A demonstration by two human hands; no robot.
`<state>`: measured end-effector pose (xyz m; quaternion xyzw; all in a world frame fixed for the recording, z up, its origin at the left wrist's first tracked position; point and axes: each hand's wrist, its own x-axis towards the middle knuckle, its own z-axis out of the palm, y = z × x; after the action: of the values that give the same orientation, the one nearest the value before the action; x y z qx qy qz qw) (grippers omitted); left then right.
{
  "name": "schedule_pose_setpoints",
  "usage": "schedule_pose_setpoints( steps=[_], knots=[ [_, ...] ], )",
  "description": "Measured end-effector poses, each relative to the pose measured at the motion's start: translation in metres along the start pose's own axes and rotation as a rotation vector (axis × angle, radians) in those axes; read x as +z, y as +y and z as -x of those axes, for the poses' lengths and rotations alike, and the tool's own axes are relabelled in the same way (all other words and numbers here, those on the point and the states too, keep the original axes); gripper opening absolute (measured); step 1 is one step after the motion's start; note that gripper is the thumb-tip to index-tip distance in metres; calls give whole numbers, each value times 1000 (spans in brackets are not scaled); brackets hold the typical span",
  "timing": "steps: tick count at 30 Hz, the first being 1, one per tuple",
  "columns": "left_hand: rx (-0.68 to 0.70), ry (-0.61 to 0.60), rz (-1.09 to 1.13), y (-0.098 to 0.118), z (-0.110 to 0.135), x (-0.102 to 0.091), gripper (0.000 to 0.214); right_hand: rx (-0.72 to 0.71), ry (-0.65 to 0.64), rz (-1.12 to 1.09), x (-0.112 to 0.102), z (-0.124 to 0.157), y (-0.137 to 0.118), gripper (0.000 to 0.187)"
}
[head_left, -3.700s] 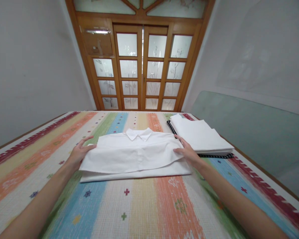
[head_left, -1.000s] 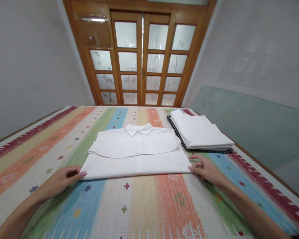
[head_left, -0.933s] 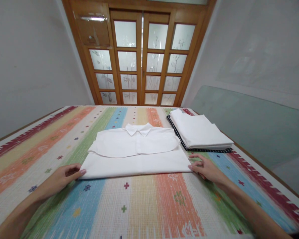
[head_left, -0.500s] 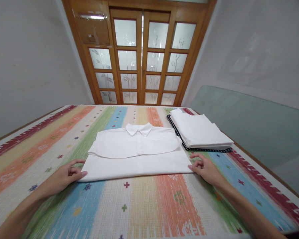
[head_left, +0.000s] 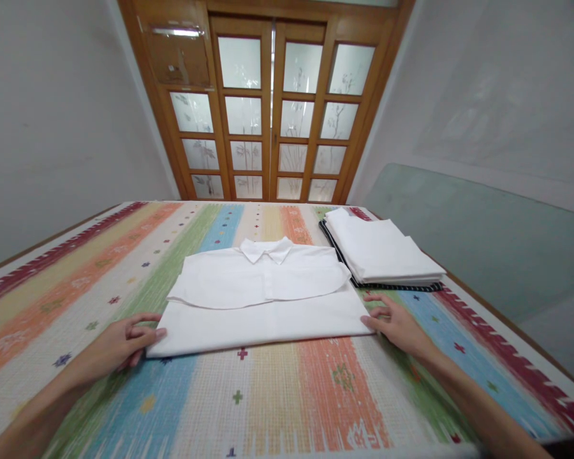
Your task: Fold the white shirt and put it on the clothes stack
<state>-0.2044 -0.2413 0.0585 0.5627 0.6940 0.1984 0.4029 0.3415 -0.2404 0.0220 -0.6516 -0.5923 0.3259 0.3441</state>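
Note:
A white collared shirt [head_left: 263,322] lies folded in front of me, its collar at the far side and its curved hem laid back over the body. My left hand [head_left: 129,341] pinches the near left corner, thumb on top and the other fingers curled by the edge. At the near right corner, my right hand [head_left: 390,319] has its thumb on the fabric and its fingers bent beside it. The undersides of both corners are hidden.
A stack of folded white cloth [head_left: 382,248] sits at the right, with a black striped piece [head_left: 397,287] beneath. Under everything spreads a striped colourful tablecloth [head_left: 220,408]. A pale green panel [head_left: 483,236] stands along the right wall; wooden glazed doors [head_left: 270,115] are behind.
The shirt's near edge has come slightly toward me, mostly at the left corner, with my left hand. My right hand has barely shifted and stays at its corner.

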Motion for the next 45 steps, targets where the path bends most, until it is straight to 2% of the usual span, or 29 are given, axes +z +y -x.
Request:
schedule_pose_setpoints(
  steps=[3, 10, 15, 18, 24, 26, 29, 31, 33, 35, 38, 39, 42, 45],
  knots=[
    [-46, -26, -15, 1, 1, 2, 62, 70, -34, -55, 1, -1, -3, 62],
    [-43, -109, -29, -3, 5, 3, 62, 56, -64, -124, -3, 1, -10, 62],
    [35, -85, -81, -4, 7, -1, 55, 29, -61, -52, -7, 2, -7, 60],
    [32, -74, -98, -8, 6, -1, 52, -1, -60, -29, -7, 4, -2, 56],
    [107, 3, -225, -12, 4, 0, 47, -100, -35, 107, -5, 8, 7, 45],
    [134, 64, -314, -10, 6, 0, 44, -134, 30, 221, -3, 11, 6, 42],
    [187, 228, -459, 1, 11, 3, 34, -241, 194, 435, 6, 15, -4, 31],
    [247, 304, -515, 16, 14, 12, 29, -372, 238, 517, 19, 16, -16, 22],
    [346, 297, -520, 34, 15, 30, 29, -523, 170, 518, 38, 14, -31, 19],
    [503, 233, -495, 52, 14, 56, 30, -663, 30, 479, 61, 10, -47, 23],
    [788, 4, -495, 73, 7, 98, 28, -840, -177, 435, 94, 5, -69, 29],
    [865, -37, -514, 77, 3, 111, 28, -886, -230, 427, 104, 3, -75, 31],
    [1034, -63, -535, 84, -7, 138, 32, -978, -319, 397, 123, 1, -87, 37],
    [1052, -48, -551, 84, -13, 150, 39, -996, -328, 377, 132, 0, -87, 43]
  ],
)
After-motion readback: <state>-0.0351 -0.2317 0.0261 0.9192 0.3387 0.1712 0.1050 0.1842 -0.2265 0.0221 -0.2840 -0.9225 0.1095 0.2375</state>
